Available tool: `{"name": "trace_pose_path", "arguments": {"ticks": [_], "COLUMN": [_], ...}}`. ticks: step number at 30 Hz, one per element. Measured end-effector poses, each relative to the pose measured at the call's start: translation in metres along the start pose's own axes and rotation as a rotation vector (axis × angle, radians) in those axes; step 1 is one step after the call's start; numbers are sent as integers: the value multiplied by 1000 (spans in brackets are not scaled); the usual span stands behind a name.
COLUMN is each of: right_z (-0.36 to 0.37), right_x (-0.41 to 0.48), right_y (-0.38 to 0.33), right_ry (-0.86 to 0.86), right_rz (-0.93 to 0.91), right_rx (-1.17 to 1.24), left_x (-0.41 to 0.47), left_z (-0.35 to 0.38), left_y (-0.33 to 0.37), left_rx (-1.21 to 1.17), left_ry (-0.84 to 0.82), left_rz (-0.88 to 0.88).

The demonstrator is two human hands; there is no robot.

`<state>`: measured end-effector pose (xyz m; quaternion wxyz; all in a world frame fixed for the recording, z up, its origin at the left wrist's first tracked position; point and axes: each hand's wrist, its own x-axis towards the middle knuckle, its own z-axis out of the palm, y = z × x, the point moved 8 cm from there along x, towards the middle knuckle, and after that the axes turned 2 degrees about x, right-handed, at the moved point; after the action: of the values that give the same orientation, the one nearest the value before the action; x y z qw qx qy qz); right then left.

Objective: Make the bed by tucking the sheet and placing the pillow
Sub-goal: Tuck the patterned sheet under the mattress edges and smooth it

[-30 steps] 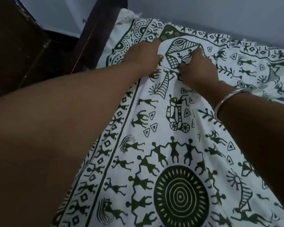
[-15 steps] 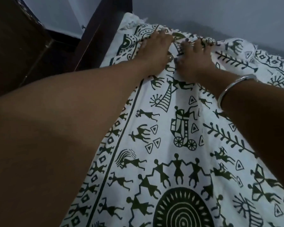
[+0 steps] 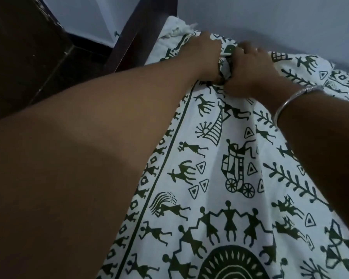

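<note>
Upper right: pale grey-blue wall (image 3: 270, 17). Upper centre: dark wooden post (image 3: 141, 31), slanting. Upper left: dark furniture (image 3: 18, 47), a second pale wall (image 3: 89, 15) with dark skirting (image 3: 89, 40), dark floor (image 3: 69, 63). Light dim.

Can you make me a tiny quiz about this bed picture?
1. True or false: the left hand lies flat and holds nothing.
2. Which wrist wears the bangle? A) left B) right
3. Fill in: both hands bunch the sheet close to the ____.
Key: 1 false, it grips the sheet. 2 B, just behind the right hand. 3 wall.
</note>
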<state>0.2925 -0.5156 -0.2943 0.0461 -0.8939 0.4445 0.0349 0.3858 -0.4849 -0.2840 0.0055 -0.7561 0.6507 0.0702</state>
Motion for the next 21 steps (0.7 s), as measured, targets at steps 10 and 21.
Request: {"name": "trace_pose_path", "arguments": {"ticks": [10, 21], "right_z": [-4, -22], "right_x": [7, 19], "right_y": [4, 5], "right_ry": [-14, 57], "right_rz": [15, 152], "right_rx": [309, 85], "left_x": [4, -8], "left_z": [-10, -2], "left_y": [9, -21], "left_rx": [-2, 61], "left_ry": [51, 44], "left_rz": [7, 10]}}
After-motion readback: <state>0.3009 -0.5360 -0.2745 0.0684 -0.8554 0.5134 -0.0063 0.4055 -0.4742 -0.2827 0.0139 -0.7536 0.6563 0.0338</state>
